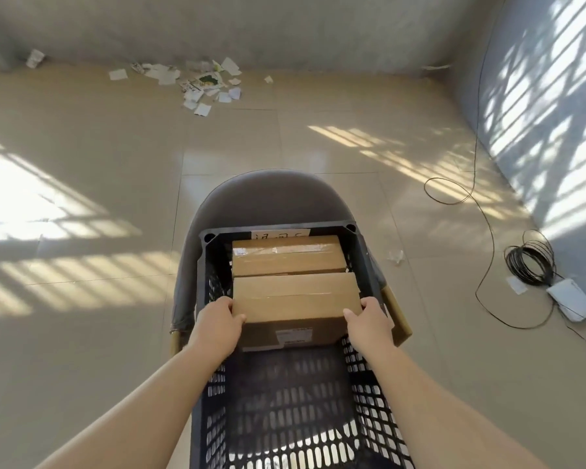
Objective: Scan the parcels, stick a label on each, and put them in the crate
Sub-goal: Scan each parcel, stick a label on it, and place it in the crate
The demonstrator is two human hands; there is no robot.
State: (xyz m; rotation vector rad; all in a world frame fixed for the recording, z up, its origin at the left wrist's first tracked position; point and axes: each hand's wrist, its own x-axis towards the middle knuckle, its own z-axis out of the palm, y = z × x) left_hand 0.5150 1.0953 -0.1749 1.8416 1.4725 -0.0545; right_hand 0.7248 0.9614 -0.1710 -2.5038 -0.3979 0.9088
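Clamping the cardboard parcel (295, 299) at its short ends, left hand (217, 324) and right hand (369, 324) curl round it; likely rigid, light.

The crate (362, 394) is dark navy, its walls and floor patterned with rows of small oblong holes. A white note (279, 234) with dark handwriting is on its far wall. The near box (295, 299) and far box (286, 255) are plain tan cardboard. The label (293, 334) on the near box is white with dark print. The chair (268, 198) is grey. The floor (285, 137) is beige tile, striped with bright sunlight. The paper scraps (190, 82) are white, some green. The cable (530, 262) is black.
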